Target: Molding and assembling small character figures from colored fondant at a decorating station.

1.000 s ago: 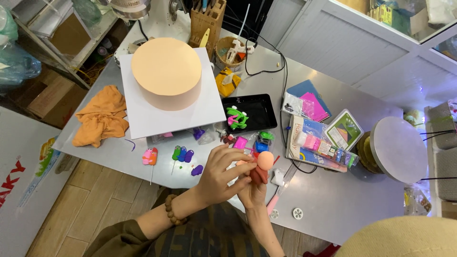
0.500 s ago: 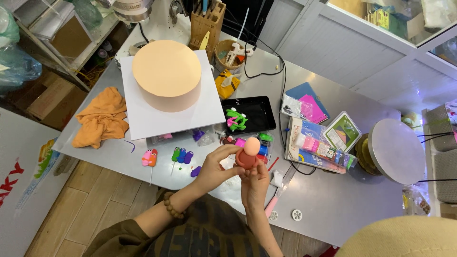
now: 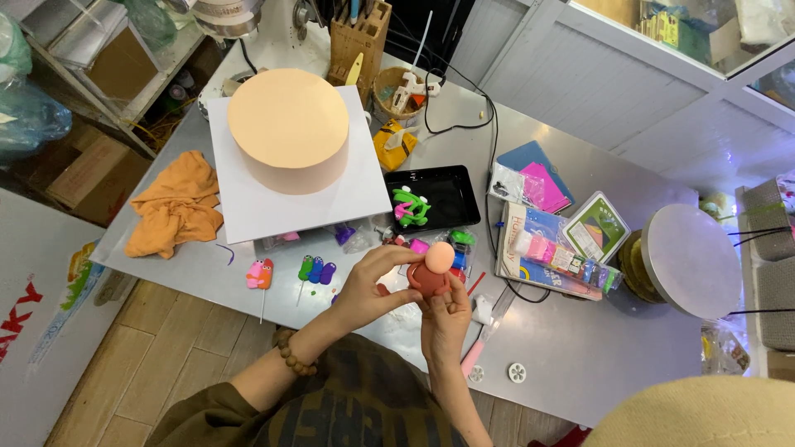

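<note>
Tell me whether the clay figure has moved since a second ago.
Yes. The clay figure rose in both hands, from below the black tray corner toward it, away from the person.

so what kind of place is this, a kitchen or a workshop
Most likely a cake-decorating workroom. A round peach-coloured cake stands on a white board on a steel table, small coloured modelling figures lie nearby, and both hands, left and right, hold a small red figure.
</note>
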